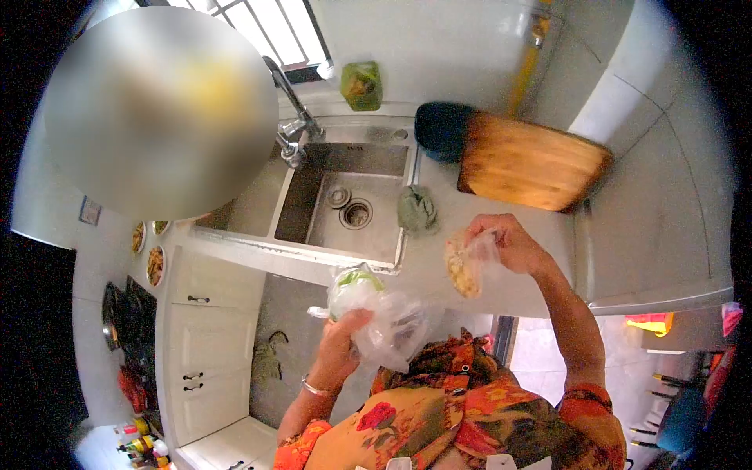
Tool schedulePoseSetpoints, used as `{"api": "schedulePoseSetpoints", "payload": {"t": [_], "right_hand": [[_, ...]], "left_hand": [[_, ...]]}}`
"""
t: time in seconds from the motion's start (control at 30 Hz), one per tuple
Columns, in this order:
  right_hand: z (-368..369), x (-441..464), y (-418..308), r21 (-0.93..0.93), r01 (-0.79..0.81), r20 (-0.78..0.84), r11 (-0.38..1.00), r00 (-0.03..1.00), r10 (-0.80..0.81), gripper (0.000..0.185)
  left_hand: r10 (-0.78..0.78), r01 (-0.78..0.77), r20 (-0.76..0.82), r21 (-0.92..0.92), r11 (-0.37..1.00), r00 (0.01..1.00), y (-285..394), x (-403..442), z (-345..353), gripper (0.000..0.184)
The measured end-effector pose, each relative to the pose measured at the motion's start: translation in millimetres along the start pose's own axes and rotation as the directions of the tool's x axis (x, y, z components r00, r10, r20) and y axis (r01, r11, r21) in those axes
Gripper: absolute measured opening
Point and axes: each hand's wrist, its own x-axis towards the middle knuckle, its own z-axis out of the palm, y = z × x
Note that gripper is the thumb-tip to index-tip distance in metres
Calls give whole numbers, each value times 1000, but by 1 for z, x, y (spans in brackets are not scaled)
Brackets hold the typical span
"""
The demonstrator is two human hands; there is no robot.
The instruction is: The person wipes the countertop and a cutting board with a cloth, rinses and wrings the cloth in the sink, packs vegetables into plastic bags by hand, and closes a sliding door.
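Observation:
My left hand (341,348), with a bracelet at the wrist, is closed on a clear plastic bag (392,325) in front of the sink. A round white and green thing (356,290) shows through its upper part; its kind is not clear. Further right, my right hand (505,239) pinches the top of a small clear bag of pale yellow food pieces (464,266), hanging over the counter. Behind that bag, a grey-green cloth (417,209) lies crumpled at the sink's right edge.
The steel sink (313,211) has a faucet (294,102) at its back left. A wooden cutting board (533,160) leans against the wall at right, beside a dark board (442,129). A green bag (361,86) stands behind the sink. Bowls of food (156,265) sit at left.

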Motion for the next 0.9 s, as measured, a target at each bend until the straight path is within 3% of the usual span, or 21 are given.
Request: {"api": "schedulePoseSetpoints", "payload": {"t": [0.07,0.27,0.4,0.47,0.6,0.67,0.8,0.87,0.9], "right_hand": [[7,2,-26,3,47,143,999,989,-47,14],[34,13,-75,164,133,334,978,925,-181,19],[46,19,-80,103,131,388,986,908,-161,19],[44,21,-78,-198,149,364,969,929,-69,20],[27,20,-37,-336,189,270,923,958,-98,22],[17,22,-6,-492,118,238,863,971,2,27],[-1,22,61,-544,257,217,799,963,-162,29],[-10,23,77,-604,118,218,788,976,21,31],[-15,24,86,-601,124,223,789,975,17,31]], "left_hand": [[-1,1,9,-22,1000,1000,-1,3,0,32],[46,-47,66,13,999,997,-4,9,-2,31],[97,-98,46,20,995,994,-3,6,-6,30],[118,-118,49,8,993,992,-1,3,-7,30],[155,-154,-2,-40,987,988,2,2,-15,29],[154,-153,8,-57,987,988,4,2,-16,28],[112,-117,-66,-70,991,991,3,-1,-15,30],[104,-111,-96,-74,991,990,-3,0,-15,31],[260,-253,-62,97,963,964,-8,1,-14,32]]}}
